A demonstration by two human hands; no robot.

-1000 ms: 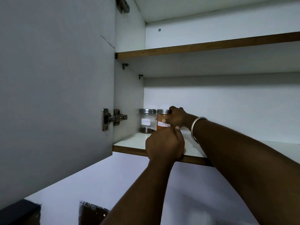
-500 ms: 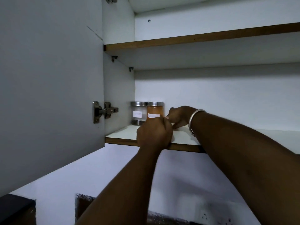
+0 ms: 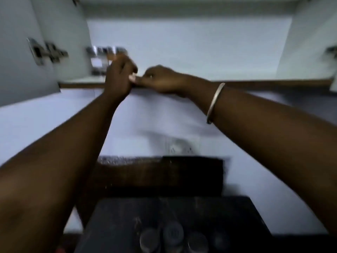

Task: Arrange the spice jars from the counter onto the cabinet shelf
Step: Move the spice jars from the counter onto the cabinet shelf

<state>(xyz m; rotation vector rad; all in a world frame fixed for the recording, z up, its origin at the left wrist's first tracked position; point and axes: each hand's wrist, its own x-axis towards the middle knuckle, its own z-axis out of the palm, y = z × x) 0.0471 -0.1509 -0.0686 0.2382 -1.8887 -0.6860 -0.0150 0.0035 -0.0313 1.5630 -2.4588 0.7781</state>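
Observation:
The picture is blurred by motion. A clear jar with a steel lid and white label (image 3: 96, 60) stands at the back left of the cabinet shelf (image 3: 255, 83); the orange jar beside it is mostly hidden behind my left hand (image 3: 119, 77). My left hand is loosely curled at the shelf's front edge and holds nothing. My right hand (image 3: 160, 79), with a steel bangle on its wrist, meets it fingertip to fingertip at the edge, also with nothing in it. Several steel-lidded jars (image 3: 173, 238) stand on the dark counter (image 3: 113, 225) below.
The cabinet door (image 3: 16, 70) hangs open at the left, its hinge (image 3: 45, 52) showing. A second hinge (image 3: 331, 51) shows at the right side. A white wall with a socket (image 3: 180, 147) lies under the shelf, above a dark brown backsplash (image 3: 155, 172).
Both hands have pulled back from the orange jar to the shelf's front edge. The camera has tilted down, so the counter and its jars have come into view.

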